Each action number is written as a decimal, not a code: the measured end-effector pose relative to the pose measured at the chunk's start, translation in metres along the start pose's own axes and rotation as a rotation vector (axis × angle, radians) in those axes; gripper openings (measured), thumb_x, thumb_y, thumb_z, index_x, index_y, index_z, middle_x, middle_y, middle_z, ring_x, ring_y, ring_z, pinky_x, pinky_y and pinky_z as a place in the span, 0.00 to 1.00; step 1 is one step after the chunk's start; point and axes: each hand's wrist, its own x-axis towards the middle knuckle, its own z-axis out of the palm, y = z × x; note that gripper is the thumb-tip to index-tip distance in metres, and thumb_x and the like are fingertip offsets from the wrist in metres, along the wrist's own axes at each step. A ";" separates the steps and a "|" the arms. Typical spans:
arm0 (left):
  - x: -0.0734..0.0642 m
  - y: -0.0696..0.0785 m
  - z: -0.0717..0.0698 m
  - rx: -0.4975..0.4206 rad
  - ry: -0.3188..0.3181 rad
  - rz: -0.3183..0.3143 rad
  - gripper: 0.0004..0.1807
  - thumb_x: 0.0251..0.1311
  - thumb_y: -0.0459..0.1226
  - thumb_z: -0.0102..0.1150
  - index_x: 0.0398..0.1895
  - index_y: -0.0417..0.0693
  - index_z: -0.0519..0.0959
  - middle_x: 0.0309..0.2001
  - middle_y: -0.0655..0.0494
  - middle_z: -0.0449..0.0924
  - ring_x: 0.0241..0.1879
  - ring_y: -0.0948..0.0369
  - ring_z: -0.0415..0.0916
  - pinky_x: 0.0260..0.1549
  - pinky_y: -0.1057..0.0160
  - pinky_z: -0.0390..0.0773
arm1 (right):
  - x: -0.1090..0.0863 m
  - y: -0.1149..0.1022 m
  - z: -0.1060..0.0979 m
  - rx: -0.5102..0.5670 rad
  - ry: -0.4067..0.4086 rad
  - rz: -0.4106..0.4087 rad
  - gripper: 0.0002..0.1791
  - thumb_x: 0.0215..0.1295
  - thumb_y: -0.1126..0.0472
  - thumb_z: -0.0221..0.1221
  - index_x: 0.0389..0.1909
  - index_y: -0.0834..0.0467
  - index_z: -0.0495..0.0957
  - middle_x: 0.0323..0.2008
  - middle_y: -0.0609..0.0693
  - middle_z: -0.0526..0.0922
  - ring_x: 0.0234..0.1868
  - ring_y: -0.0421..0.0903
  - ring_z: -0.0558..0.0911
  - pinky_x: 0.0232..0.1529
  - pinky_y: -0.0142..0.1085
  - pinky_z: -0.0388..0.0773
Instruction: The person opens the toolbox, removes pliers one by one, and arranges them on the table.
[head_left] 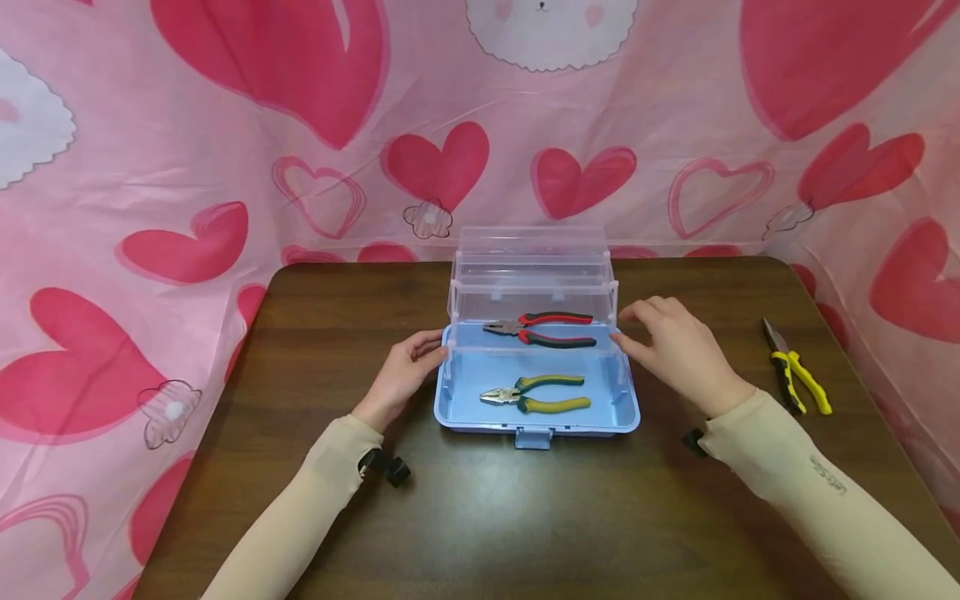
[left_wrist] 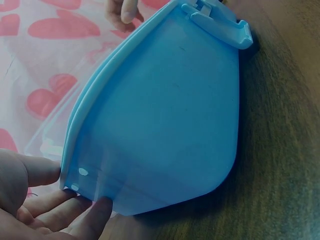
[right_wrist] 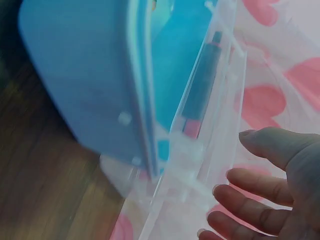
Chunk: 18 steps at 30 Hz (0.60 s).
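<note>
A blue toolbox stands on the table, its clear lid raised at the back. Inside the blue base lie combination pliers with green and yellow handles. Red-and-black-handled combination pliers rest in the clear tray above. My left hand holds the box's left side near the back corner, thumb at the rim and fingers against the outer wall. By the right side, my right hand has its fingers spread and loosely bent. In the right wrist view those fingers are apart from the tray.
Long-nose pliers with yellow and black handles lie on the brown table at the right. A pink cloth with hearts hangs behind and beside the table. The box's front latch hangs down.
</note>
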 end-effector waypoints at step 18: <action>-0.001 0.000 -0.002 0.016 0.007 -0.011 0.25 0.75 0.41 0.60 0.71 0.44 0.73 0.67 0.42 0.78 0.64 0.47 0.78 0.65 0.50 0.76 | 0.032 -0.035 0.029 0.103 -0.037 -0.125 0.25 0.61 0.54 0.75 0.58 0.56 0.84 0.53 0.56 0.83 0.54 0.55 0.81 0.54 0.56 0.83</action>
